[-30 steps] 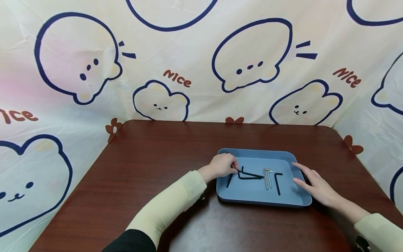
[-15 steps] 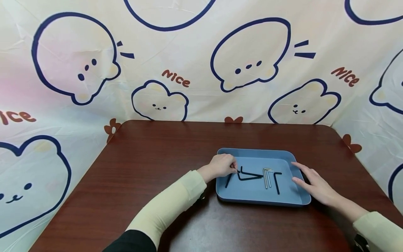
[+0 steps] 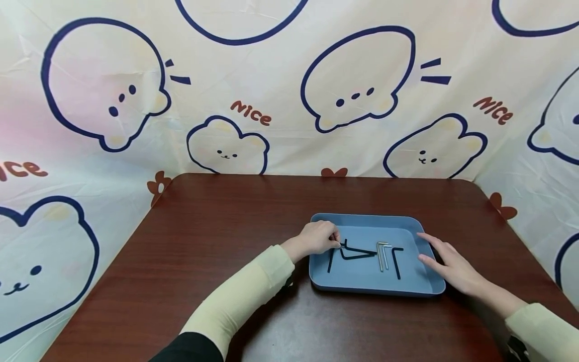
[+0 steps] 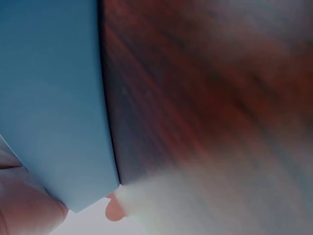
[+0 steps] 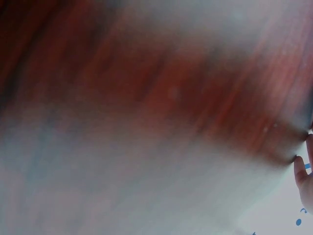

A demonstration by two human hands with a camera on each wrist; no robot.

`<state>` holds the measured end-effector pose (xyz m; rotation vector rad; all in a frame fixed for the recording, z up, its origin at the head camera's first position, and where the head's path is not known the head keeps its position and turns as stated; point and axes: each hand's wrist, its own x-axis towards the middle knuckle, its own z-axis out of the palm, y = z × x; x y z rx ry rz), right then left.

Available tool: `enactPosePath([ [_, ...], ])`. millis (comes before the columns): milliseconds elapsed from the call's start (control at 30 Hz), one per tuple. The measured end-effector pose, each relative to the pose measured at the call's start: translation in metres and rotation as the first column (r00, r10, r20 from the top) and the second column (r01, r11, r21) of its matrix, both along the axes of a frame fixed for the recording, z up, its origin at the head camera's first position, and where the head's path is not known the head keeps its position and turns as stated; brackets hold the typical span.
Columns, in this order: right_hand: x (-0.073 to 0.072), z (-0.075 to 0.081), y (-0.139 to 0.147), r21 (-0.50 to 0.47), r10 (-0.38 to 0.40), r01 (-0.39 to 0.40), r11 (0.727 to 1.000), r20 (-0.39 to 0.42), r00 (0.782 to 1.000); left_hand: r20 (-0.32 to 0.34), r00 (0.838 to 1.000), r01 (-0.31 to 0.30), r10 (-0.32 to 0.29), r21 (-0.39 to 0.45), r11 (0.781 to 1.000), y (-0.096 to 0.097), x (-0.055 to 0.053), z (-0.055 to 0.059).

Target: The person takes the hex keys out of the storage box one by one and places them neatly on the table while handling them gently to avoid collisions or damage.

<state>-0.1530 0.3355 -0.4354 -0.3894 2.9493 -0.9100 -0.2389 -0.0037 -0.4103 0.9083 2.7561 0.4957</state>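
Observation:
A blue tray (image 3: pixel 362 287) stands on the table, holding several hex keys. At its left end my left hand (image 3: pixel 315 238) pinches a black hex key (image 3: pixel 330 261) by its upper end; the fingertips partly hide that end. Right of it, two black hex keys lie with their long arms meeting, the upper key (image 3: pixel 359 250) and the lower key (image 3: pixel 356 258). Two silver hex keys, a larger one (image 3: pixel 380 257) and a smaller one (image 3: pixel 386 257), lie side by side, then another black hex key (image 3: pixel 396 264). My right hand (image 3: pixel 454 264) has its fingers extended at the tray's right rim.
The brown wooden table (image 3: pixel 226 216) extends around the tray. Behind it hangs a pale cloth (image 3: pixel 289 75) with cartoon drawings. The left wrist view shows the tray's outer wall (image 4: pixel 54 98) close up; the right wrist view is mostly blurred tabletop.
The black hex key in my left hand has turned slightly, its lower end swinging toward the right. The right hand stays in place, and the head view has drifted slightly.

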Motion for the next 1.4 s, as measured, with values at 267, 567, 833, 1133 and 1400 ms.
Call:
enactPosePath([
  [267, -0.0012, 0.0006, -0.0003, -0.023, 0.007, -0.007, 1.000, -0.007, 1.000, -0.007, 1.000, 0.000, 0.000, 0.017, 1.000, 0.0001, -0.0008, 0.0016],
  [567, -0.0012, 0.0011, 0.0003, -0.023, 0.007, -0.007, 1.000, 0.002, 1.000, 0.002, 1.000, 0.012, -0.012, 0.052, 0.999, 0.0005, -0.0022, 0.0007],
  [833, -0.0017, 0.0012, -0.0001, -0.008, 0.008, -0.008, 1.000, 0.002, 1.000, 0.017, 1.000, 0.018, -0.020, 0.091, 0.996, -0.0005, -0.0029, 0.0011],
  [1133, -0.0013, 0.0002, -0.0007, -0.004, -0.002, 0.002, 1.000, 0.013, 1.000, 0.063, 0.997, 0.025, -0.037, 0.175, 0.984, -0.0027, -0.0055, 0.0038],
  [1400, -0.0010, 0.0016, -0.0014, -0.004, -0.006, 0.006, 1.000, 0.014, 1.000, 0.115, 0.991, 0.032, -0.066, 0.281, 0.959, -0.0048, -0.0094, 0.0070],
])
